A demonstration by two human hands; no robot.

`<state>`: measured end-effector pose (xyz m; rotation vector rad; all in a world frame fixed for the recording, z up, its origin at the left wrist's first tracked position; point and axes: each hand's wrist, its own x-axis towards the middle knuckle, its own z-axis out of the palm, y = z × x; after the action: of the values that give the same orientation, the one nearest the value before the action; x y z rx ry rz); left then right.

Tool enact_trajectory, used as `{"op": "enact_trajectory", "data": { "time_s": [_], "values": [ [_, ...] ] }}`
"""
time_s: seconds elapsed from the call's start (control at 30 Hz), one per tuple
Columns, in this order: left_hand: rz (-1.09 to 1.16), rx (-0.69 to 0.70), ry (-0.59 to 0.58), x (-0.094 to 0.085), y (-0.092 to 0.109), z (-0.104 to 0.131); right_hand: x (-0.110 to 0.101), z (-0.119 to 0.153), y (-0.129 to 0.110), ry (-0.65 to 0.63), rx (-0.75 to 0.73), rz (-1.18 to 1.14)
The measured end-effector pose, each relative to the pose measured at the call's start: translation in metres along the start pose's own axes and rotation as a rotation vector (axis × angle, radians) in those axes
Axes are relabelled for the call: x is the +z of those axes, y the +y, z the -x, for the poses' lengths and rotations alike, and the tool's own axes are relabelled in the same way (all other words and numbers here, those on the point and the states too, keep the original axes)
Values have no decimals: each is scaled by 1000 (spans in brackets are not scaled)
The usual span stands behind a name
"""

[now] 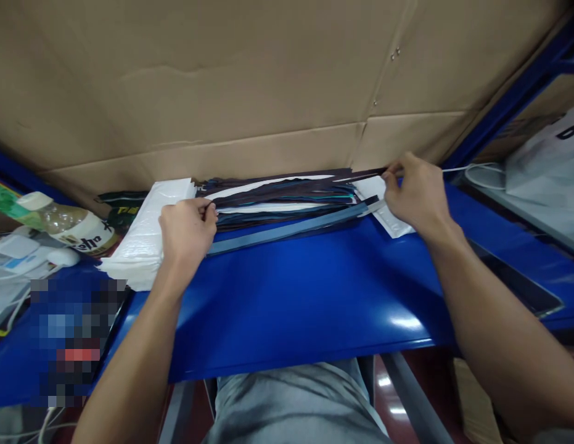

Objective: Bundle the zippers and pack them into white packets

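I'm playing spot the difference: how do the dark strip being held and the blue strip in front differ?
The dark strip is blackish brown; the blue strip is grayish and paler. The left hand and right hand pinch the dark strip; neither grips the blue strip. The dark strip is farther back, the blue strip nearer. Both are long and narrow.

- Strip stack (pixel 287 209): lower left end hidden behind the left hand (pixel 187 231).
- Pixelated object (pixel 74 342), left of the strip stack: details unreadable.
- White bag (pixel 548 157), right of the strip stack: cut off by the picture edge.
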<state>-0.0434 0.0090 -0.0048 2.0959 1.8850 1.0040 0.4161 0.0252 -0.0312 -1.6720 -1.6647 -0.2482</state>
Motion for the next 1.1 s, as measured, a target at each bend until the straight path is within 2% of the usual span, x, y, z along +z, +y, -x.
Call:
{"op": "enact_trajectory", "data": {
  "time_s": [0.07, 0.13, 0.2, 0.27, 0.33, 0.4, 0.47, 0.53, 0.63, 0.77, 0.93, 1.03, 1.1],
  "values": [
    [-168, 18, 61, 3, -1, 1, -1, 4, -12, -69, 27, -10],
    [-286, 94, 118, 10, 4, 5, 0, 11, -30, -153, 51, -78],
    [-307, 211, 179, 16, 14, 11, 3, 19, -49, -253, 94, -184],
    [-245, 315, 186, 24, 29, 20, 8, 27, -64, -344, 111, -327],
    [-123, 370, 86, 34, 44, 31, 14, 36, -76, -421, 98, -513],
    [-23, 390, -75, 44, 58, 42, 19, 46, -88, -465, 90, -684],
    [2, 395, -201, 55, 67, 52, 22, 55, -101, -489, 84, -784],
    [-26, 404, -257, 64, 71, 58, 23, 62, -112, -515, 68, -822],
    [-65, 417, -279, 71, 69, 60, 25, 70, -123, -560, 31, -868],
    [-67, 423, -285, 72, 65, 57, 28, 75, -126, -554, -17, -907],
    [-31, 420, -242, 65, 72, 58, 26, 73, -126, -510, -43, -839],
    [-61, 338, -165, 53, 70, 50, 18, 63, -118, -486, 5, -769],
    [-107, 239, -82, 38, 60, 38, 9, 51, -103, -442, 69, -679]
  ]
}}
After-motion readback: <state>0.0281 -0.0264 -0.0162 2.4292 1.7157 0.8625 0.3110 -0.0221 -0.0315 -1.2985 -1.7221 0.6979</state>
